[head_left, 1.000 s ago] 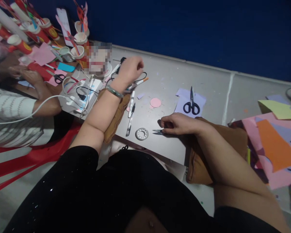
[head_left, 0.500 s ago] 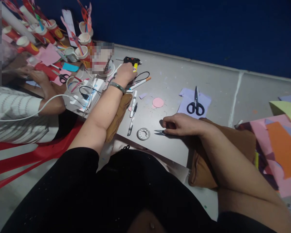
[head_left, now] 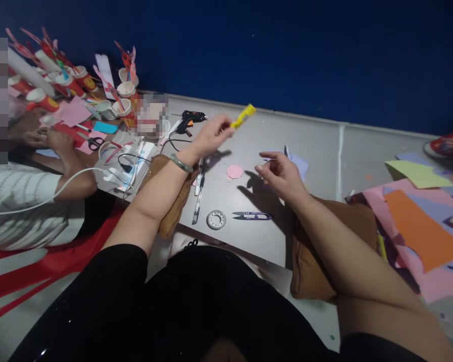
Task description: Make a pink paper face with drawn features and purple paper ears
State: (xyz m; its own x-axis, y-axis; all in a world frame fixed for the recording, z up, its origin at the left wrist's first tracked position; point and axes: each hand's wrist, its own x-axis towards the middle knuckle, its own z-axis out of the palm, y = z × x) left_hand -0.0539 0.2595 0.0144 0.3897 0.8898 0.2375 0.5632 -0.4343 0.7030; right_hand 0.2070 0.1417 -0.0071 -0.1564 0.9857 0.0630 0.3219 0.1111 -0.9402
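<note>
A yellow glue stick (head_left: pixel 243 116) is pinched in the fingers of my left hand (head_left: pixel 213 134), raised above the table. My right hand (head_left: pixel 281 173) is held over the tabletop with fingers apart and nothing in them. Between and below the hands lies a pink paper circle (head_left: pixel 234 171). Nearer my body are thread snips (head_left: pixel 252 216) and a white ring-shaped roll (head_left: pixel 216 219). Behind my right hand, purple paper (head_left: pixel 300 163) shows in part; the scissors on it are mostly hidden. A pen (head_left: pixel 198 201) rests below my left wrist.
A hot glue gun (head_left: pixel 191 119) with a cable lies at the back. Brown cushions (head_left: pixel 334 226) sit under my forearms. Coloured paper (head_left: pixel 415 226) is piled on the right. At left, another person's arm (head_left: pixel 75 176) reaches among paper cups (head_left: pixel 41 99) and a power strip (head_left: pixel 139 161).
My left hand has lifted the glue stick from beside the glue gun and brought it rightward. My right hand has risen off the thread snips and opened. The view has shifted slightly.
</note>
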